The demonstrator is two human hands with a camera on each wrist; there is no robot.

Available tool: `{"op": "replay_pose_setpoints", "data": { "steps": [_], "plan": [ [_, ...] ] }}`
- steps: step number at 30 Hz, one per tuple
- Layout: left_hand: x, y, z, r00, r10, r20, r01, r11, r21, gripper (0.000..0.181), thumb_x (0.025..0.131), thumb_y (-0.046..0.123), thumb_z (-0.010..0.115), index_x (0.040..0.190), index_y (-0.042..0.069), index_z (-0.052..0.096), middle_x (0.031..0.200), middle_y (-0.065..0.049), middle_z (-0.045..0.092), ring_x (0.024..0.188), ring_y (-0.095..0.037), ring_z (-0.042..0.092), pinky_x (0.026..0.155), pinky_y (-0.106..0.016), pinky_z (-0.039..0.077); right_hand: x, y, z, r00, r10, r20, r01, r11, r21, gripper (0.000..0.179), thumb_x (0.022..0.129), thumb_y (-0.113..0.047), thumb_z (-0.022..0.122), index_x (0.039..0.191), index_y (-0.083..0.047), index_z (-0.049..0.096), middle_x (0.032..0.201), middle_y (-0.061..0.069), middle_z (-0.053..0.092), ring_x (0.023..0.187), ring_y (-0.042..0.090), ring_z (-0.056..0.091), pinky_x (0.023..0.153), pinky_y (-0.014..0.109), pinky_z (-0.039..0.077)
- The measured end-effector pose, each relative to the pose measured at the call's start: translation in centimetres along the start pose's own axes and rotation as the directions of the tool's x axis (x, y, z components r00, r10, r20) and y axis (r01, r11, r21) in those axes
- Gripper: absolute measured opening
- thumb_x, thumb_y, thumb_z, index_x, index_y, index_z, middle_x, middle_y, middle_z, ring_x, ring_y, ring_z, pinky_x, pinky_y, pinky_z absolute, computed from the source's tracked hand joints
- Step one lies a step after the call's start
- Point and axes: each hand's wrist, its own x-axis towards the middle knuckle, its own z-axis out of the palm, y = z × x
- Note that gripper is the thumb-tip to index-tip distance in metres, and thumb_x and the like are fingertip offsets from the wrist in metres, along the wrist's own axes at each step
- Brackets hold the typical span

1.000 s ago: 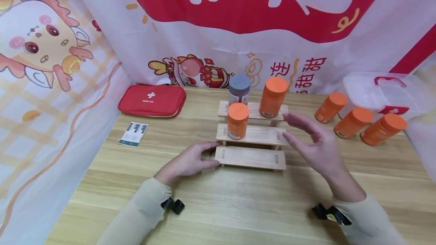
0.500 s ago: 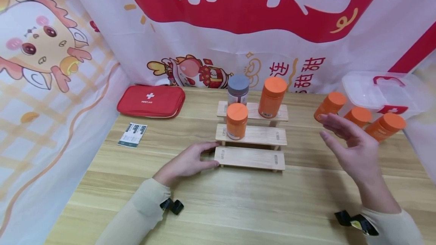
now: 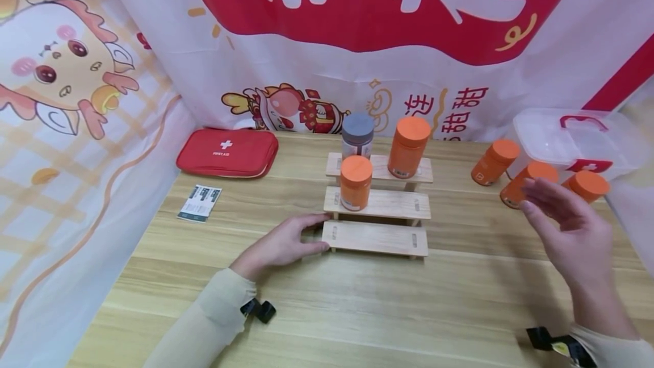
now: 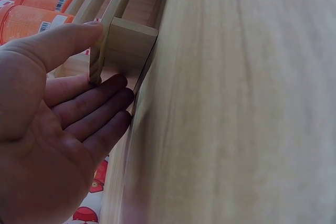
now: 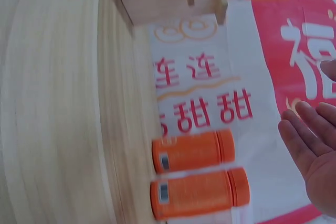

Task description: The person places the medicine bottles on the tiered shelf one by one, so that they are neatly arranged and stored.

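A three-step wooden display stand (image 3: 375,238) stands mid-table. My left hand (image 3: 278,243) holds the left end of its lowest step; in the left wrist view the thumb lies at one edge, with the fingers by the other edge and underside. A grey-capped bottle (image 3: 357,136) and an orange bottle (image 3: 409,149) stand on the top step, another orange bottle (image 3: 356,185) on the middle one. My right hand (image 3: 577,237), fingers loosely bent and holding nothing, hovers before three orange bottles at the right, partly covering the middle bottle (image 3: 526,183) and the right bottle (image 3: 587,184).
Behind the right-hand bottles sits a clear plastic box (image 3: 541,135) with a red handle. A red first-aid pouch (image 3: 227,152) and a small printed card (image 3: 200,203) lie at the left. A printed cloth (image 3: 317,61) hangs behind the table.
My right hand has moved right, from beside the stand to in front of the loose orange bottles. My left hand has stayed at the lowest step.
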Motion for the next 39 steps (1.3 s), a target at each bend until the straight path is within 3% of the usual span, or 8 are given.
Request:
{"op": "replay_pose_setpoints", "data": {
  "steps": [3, 9, 16, 23, 27, 32, 35, 39],
  "plan": [
    [0.0, 0.0, 0.0, 1.000, 0.010, -0.002, -0.010, 1.000, 0.002, 0.070, 0.099, 0.030, 0.081, 0.160, 0.012, 0.053, 0.165, -0.010, 0.053, 0.157, -0.030, 0.045, 0.130, -0.053, 0.038, 0.3, 0.6, -0.9, 0.998, 0.053, -0.041, -0.056, 0.996, -0.063, 0.046, 0.097, 0.005, 0.074, 0.142, -0.004, 0.069, 0.127, -0.020, 0.073, 0.111, 0.000, 0.070, 0.094, 0.002, 0.051],
    [0.0, 0.0, 0.0, 1.000, 0.012, -0.002, -0.012, 1.000, 0.001, 0.070, 0.099, 0.030, 0.081, 0.160, 0.011, 0.053, 0.165, -0.010, 0.053, 0.157, -0.029, 0.046, 0.130, -0.053, 0.038, 1.0, 2.1, -2.9, 0.983, 0.134, -0.122, -0.139, 0.990, -0.038, 0.043, 0.099, 0.005, 0.070, 0.142, -0.001, 0.068, 0.127, -0.016, 0.074, 0.111, 0.001, 0.068, 0.093, 0.002, 0.052],
    [-0.1, 0.0, 0.0, 1.000, 0.002, 0.001, -0.002, 1.000, -0.005, 0.070, 0.099, 0.030, 0.081, 0.160, 0.012, 0.053, 0.165, -0.010, 0.053, 0.157, -0.029, 0.045, 0.130, -0.053, 0.037, 1.8, 3.6, -4.4, 0.904, 0.384, -0.186, -0.398, 0.917, -0.041, 0.047, 0.108, -0.013, 0.063, 0.154, -0.025, 0.060, 0.152, -0.013, 0.063, 0.135, 0.002, 0.054, 0.110, 0.001, 0.040],
    [0.0, 0.1, -0.1, 1.000, -0.002, 0.003, 0.002, 1.000, 0.001, 0.070, 0.099, 0.030, 0.081, 0.161, 0.013, 0.052, 0.165, -0.009, 0.053, 0.156, -0.029, 0.046, 0.130, -0.053, 0.038, 2.7, 4.7, -5.0, 0.831, 0.490, -0.264, -0.521, 0.851, -0.062, 0.049, 0.111, -0.022, 0.060, 0.158, -0.036, 0.053, 0.162, -0.016, 0.053, 0.145, 0.001, 0.049, 0.126, 0.013, 0.034],
    [0.0, 0.2, -0.1, 1.000, -0.006, 0.007, 0.006, 1.000, -0.001, 0.070, 0.099, 0.030, 0.081, 0.161, 0.013, 0.052, 0.166, -0.009, 0.053, 0.156, -0.028, 0.046, 0.130, -0.053, 0.038, 3.4, 5.6, -5.5, 0.791, 0.558, -0.252, -0.585, 0.810, -0.042, 0.053, 0.109, -0.028, 0.063, 0.159, -0.041, 0.050, 0.166, -0.019, 0.048, 0.150, -0.001, 0.044, 0.127, 0.014, 0.031],
    [0.1, 0.2, -0.1, 1.000, 0.001, 0.008, -0.001, 1.000, -0.002, 0.071, 0.099, 0.030, 0.081, 0.161, 0.012, 0.052, 0.166, -0.009, 0.053, 0.156, -0.029, 0.046, 0.130, -0.053, 0.039, 4.2, 7.7, -6.3, 0.761, 0.618, -0.200, -0.641, 0.763, -0.080, 0.064, 0.108, -0.037, 0.064, 0.165, -0.046, 0.036, 0.175, -0.020, 0.032, 0.164, 0.004, 0.028, 0.135, 0.025, 0.024],
    [0.1, 0.2, -0.1, 1.000, 0.004, 0.008, -0.004, 1.000, -0.002, 0.070, 0.099, 0.029, 0.081, 0.161, 0.012, 0.052, 0.165, -0.009, 0.053, 0.156, -0.029, 0.047, 0.130, -0.053, 0.039, 4.5, 8.8, -6.7, 0.763, 0.628, -0.152, -0.646, 0.749, -0.147, 0.068, 0.110, -0.039, 0.060, 0.168, -0.046, 0.027, 0.178, -0.020, 0.023, 0.167, 0.009, 0.021, 0.137, 0.033, 0.022],
    [0.0, 0.2, -0.1, 1.000, 0.000, 0.008, 0.000, 1.000, -0.001, 0.070, 0.099, 0.030, 0.081, 0.161, 0.013, 0.052, 0.165, -0.008, 0.054, 0.156, -0.029, 0.047, 0.130, -0.053, 0.039, 4.9, 9.7, -6.9, 0.767, 0.633, -0.103, -0.639, 0.742, -0.200, 0.072, 0.109, -0.044, 0.059, 0.170, -0.047, 0.021, 0.179, -0.018, 0.023, 0.167, 0.012, 0.024, 0.136, 0.031, 0.025]
  ]
}}
